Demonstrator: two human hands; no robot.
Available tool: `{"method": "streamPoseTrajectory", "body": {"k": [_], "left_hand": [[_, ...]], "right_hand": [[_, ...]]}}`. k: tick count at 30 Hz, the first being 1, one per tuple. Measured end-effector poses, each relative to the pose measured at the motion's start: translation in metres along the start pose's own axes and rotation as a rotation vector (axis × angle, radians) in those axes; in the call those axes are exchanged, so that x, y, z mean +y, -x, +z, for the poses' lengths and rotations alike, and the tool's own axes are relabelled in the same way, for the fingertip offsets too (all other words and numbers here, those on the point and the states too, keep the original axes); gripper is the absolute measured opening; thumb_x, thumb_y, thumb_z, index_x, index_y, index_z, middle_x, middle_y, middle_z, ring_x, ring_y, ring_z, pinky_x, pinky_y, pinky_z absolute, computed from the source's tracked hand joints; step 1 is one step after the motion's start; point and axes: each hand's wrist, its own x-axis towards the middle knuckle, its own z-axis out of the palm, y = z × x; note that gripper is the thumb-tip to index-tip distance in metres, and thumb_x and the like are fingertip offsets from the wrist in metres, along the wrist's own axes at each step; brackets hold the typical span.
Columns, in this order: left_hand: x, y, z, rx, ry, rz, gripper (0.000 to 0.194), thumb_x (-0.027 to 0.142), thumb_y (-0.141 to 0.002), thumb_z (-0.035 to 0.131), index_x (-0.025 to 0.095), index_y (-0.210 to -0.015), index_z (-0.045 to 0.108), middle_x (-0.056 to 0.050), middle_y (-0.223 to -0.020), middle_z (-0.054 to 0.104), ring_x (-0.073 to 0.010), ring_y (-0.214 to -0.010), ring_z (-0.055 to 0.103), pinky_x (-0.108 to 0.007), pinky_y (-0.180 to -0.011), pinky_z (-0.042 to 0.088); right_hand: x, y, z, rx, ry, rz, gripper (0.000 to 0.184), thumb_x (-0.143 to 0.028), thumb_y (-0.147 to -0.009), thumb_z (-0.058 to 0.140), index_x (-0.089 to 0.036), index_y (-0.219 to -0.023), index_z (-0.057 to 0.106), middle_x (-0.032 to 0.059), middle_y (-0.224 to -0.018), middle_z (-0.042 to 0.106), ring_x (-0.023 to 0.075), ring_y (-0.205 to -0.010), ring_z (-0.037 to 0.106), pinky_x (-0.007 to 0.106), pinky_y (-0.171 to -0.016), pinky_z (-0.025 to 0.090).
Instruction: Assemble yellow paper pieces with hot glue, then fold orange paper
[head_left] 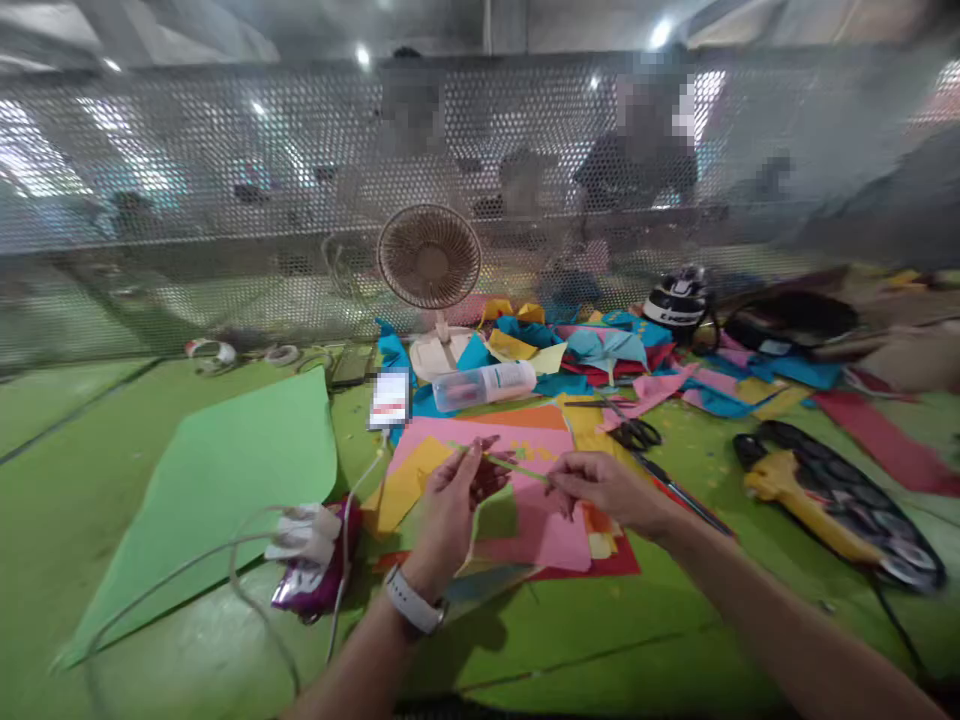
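Between my hands stretches a thin green paper strip [522,468]. The fingers of my left hand [459,492], which has a white watch on its wrist, pinch one end. My right hand [592,486] pinches the other end. Below them lies a pink paper sheet [551,530] over orange and red sheets, with small yellow paper bits [529,445] on it. A yellow-orange paper piece [409,485] is beside my left hand. Black-handled scissors [636,433] rest just beyond my right hand.
A large green sheet [247,470], a phone [389,400] and a charger [304,532] with cables are on the left. Behind stand a fan [431,260], a clear bottle [487,385] and crumpled coloured paper [607,348]. On the right lies a black tray-like object [847,490] with a yellow piece.
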Motion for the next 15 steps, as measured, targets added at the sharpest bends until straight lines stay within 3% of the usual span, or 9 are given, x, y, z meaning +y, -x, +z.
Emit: {"method": "streamPoseTrajectory", "body": {"k": [4,7,11,15], "left_hand": [[0.001,-0.006,-0.003,0.041,0.063,-0.022,0.037,0.035,-0.075,0.072,0.012,-0.104,0.067,-0.007,-0.082,0.073,-0.0112,-0.067,0.067,-0.022,-0.07,0.054],[-0.004,-0.002,0.001,-0.027,0.068,-0.116,0.042,0.046,-0.074,0.07,0.014,-0.102,0.068,-0.009,-0.088,0.073,-0.0172,-0.078,0.069,-0.028,-0.074,0.055],[-0.015,0.006,0.005,-0.167,-0.145,-0.172,0.039,0.043,-0.07,0.074,0.015,-0.096,0.071,-0.01,-0.093,0.072,-0.0211,-0.086,0.068,-0.032,-0.08,0.053],[-0.021,0.004,0.003,-0.124,-0.313,-0.074,0.029,0.039,-0.071,0.075,0.014,-0.085,0.075,-0.008,-0.089,0.073,-0.0176,-0.078,0.067,-0.029,-0.077,0.052]], "right_hand": [[0.0,0.001,0.001,0.0,-0.011,0.019,0.035,-0.049,-0.083,0.059,-0.014,-0.08,0.062,-0.0004,-0.064,0.061,0.0107,-0.06,0.056,0.024,-0.061,0.043],[0.001,-0.001,0.007,0.039,-0.076,0.016,0.034,-0.05,-0.08,0.062,-0.016,-0.082,0.061,-0.0007,-0.067,0.061,0.0118,-0.062,0.058,0.026,-0.063,0.046],[0.004,-0.002,0.017,0.033,-0.082,0.0,0.034,-0.051,-0.08,0.06,-0.017,-0.08,0.059,-0.0004,-0.07,0.063,0.013,-0.064,0.061,0.028,-0.066,0.047],[0.006,-0.002,0.02,0.029,0.011,-0.022,0.033,-0.049,-0.082,0.059,-0.016,-0.077,0.058,0.0006,-0.069,0.063,0.0135,-0.065,0.06,0.027,-0.065,0.046]]}}
